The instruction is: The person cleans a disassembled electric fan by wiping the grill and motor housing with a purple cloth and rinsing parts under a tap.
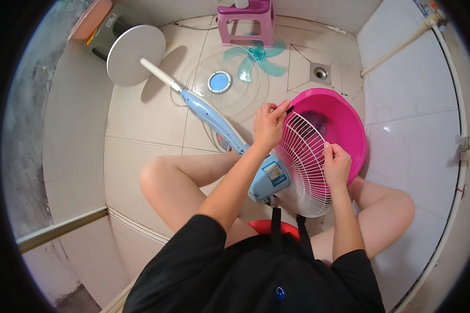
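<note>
A white wire rear grille point(306, 154) is attached to the light blue motor housing point(273, 176) of a pedestal fan, tilted over a magenta plastic basin point(346, 121). My left hand point(269, 124) grips the grille's far rim, beside a small dark piece I cannot make out. The near right rim is pinched between the thumb and fingers of my right hand point(337, 162). The fan's blue neck point(211, 117) and white pole slant away to a round white base point(135, 54) at the upper left. A dark purple cloth point(316, 120) lies inside the basin.
A detached front grille with a blue centre point(220, 81) lies on the tiled floor, by a teal fan blade point(274, 67). Behind them stands a pink stool point(246, 27). A floor drain point(320, 73) is at the right, and pipes point(399, 43) run along the right wall.
</note>
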A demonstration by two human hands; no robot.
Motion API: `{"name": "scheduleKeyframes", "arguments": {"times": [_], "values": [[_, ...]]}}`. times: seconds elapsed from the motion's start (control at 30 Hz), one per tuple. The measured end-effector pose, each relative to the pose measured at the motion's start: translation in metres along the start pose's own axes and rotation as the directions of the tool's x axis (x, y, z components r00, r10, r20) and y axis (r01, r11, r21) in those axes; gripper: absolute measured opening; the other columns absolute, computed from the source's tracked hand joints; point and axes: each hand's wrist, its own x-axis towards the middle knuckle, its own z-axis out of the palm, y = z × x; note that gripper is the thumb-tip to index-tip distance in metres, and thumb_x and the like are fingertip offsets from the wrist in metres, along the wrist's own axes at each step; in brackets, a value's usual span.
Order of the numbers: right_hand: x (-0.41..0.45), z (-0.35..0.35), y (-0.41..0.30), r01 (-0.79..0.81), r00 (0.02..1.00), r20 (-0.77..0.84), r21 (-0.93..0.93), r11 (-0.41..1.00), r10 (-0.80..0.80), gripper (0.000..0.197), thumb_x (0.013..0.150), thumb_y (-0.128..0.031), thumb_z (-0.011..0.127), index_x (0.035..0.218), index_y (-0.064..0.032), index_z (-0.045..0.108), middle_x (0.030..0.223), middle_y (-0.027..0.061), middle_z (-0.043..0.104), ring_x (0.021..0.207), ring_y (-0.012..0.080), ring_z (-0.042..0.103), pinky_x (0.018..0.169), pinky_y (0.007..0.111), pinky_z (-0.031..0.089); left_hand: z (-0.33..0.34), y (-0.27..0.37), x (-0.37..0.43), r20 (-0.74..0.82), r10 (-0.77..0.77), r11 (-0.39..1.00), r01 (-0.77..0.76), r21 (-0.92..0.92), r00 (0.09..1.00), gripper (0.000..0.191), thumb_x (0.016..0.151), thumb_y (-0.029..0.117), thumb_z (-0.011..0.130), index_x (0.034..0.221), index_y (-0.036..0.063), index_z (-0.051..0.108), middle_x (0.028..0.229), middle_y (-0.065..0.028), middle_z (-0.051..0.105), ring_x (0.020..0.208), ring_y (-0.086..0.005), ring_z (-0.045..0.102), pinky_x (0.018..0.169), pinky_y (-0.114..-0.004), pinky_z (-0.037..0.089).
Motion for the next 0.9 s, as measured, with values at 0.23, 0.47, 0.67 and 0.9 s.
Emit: {"name": "scheduleKeyframes", "arguments": {"times": [0.23,0.47,0.67,0.9], "values": [[0.002,-0.002,0.010,-0.058,0.998,0.021,-0.012,0.998,0.058,0.029,0.090,-0.019,0.057,0.071,0.0028,0.056,0.053,0.0105,0.046,0.048,0.0124,0.039,0.048,0.031,0.035,0.027,0.005,-0.091,-0.254,-0.182,0.982,0.189,0.005,0.950,0.036,0.085,0.010,0.057,0.120,0.0175,0.062,0.099,-0.0122,0.054,0.092,-0.0290,0.050,0.081,-0.038,0.040],[-0.011,-0.004,0.005,-0.110,0.994,0.034,0.061,0.992,0.108,0.028,0.091,-0.016,0.057,0.071,0.0038,0.056,0.055,0.0037,0.047,0.053,0.0081,0.044,0.049,0.027,0.036,0.023,0.004,0.000,-0.073,-0.050,0.996,0.055,0.074,0.996,0.036,0.084,0.011,0.058,0.118,0.0222,0.063,0.096,-0.0103,0.054,0.088,-0.0288,0.051,0.078,-0.036,0.042],[0.001,-0.006,0.023,0.015,1.000,-0.017,0.037,0.999,-0.014,0.031,0.092,-0.018,0.056,0.068,0.0020,0.055,0.051,0.0014,0.045,0.043,0.0061,0.042,0.042,0.025,0.033,0.002,0.000,-0.038,0.074,-0.039,0.998,0.035,0.049,0.996,0.038,0.083,0.007,0.059,0.118,0.0220,0.063,0.097,-0.0100,0.053,0.092,-0.0283,0.050,0.081,-0.036,0.042],[-0.007,-0.009,0.013,-0.003,1.000,-0.002,0.061,0.998,0.004,0.032,0.093,-0.019,0.055,0.068,0.0011,0.055,0.050,0.0014,0.045,0.040,0.0055,0.043,0.040,0.024,0.031,0.023,0.015,-0.027,-0.150,-0.119,0.990,0.130,0.061,0.982,0.035,0.082,0.013,0.061,0.116,0.0243,0.064,0.099,-0.0092,0.056,0.089,-0.0288,0.053,0.078,-0.039,0.042]]}}
